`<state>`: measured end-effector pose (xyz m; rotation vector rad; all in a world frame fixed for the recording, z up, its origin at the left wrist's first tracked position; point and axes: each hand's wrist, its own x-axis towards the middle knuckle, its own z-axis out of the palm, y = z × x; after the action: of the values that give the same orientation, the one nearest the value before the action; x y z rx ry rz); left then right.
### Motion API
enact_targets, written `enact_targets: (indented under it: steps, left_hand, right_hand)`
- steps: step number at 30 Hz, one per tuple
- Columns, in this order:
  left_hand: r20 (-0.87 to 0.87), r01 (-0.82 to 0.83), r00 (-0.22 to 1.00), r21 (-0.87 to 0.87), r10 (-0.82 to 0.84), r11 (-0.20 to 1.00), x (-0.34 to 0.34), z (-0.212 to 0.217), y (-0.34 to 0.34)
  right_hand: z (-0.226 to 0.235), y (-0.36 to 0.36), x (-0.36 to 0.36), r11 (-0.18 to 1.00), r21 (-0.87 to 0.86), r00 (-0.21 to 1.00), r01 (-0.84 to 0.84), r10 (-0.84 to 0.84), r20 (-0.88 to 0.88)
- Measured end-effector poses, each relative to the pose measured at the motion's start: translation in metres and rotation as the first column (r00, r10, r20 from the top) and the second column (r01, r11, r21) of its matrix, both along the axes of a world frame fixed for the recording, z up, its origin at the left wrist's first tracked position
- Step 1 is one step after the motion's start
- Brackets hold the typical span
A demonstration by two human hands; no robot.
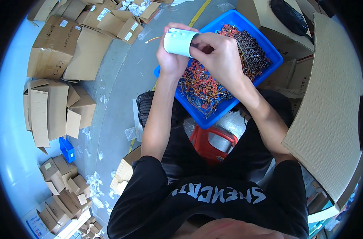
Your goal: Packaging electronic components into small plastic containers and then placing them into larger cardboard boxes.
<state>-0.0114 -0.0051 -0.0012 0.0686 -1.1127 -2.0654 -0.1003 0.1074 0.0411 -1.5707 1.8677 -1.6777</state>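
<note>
While the left hand [171, 59] wraps round a pale mint-green tube [179, 41] near the top middle of the frame, the right hand [221, 59] pokes its fingers [200, 44] into the open end. The left fingers are curled tight about the tube. The right fingers look pinched close together, but I cannot tell if they hold something small.

The tube looks light and smooth, like thin plastic. It may slip, and it might dent if squeezed hard. Holding it round the middle, as the left hand does, seems the safe way.

Just under the hands sits a blue tray [269, 47]. It is full of thin red and orange wires [205, 89], all tangled, and dark bumpy blocks [251, 51] lie in its upper right part. Flat and folded cardboard boxes [50, 107] lie on the floor at the left.
</note>
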Motion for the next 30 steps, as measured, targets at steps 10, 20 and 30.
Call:
enact_targets:
  steps: [10,20,30]
  left_hand:
    - [-0.201,0.253,0.962,0.397,-0.185,0.883,0.002,-0.015,0.003]
    - [-0.101,0.279,0.960,0.289,-0.261,0.916,0.006,-0.023,-0.003]
    - [-0.113,0.199,0.980,0.517,-0.164,0.832,0.000,-0.014,0.000]
  right_hand:
    - [-0.007,-0.010,0.008,0.990,-0.106,0.970,0.092,-0.113,-0.215]
    - [-0.017,-0.009,-0.004,0.997,-0.073,0.950,0.004,-0.026,-0.310]
    - [0.008,-0.002,-0.002,0.987,-0.153,0.980,0.055,-0.082,-0.179]
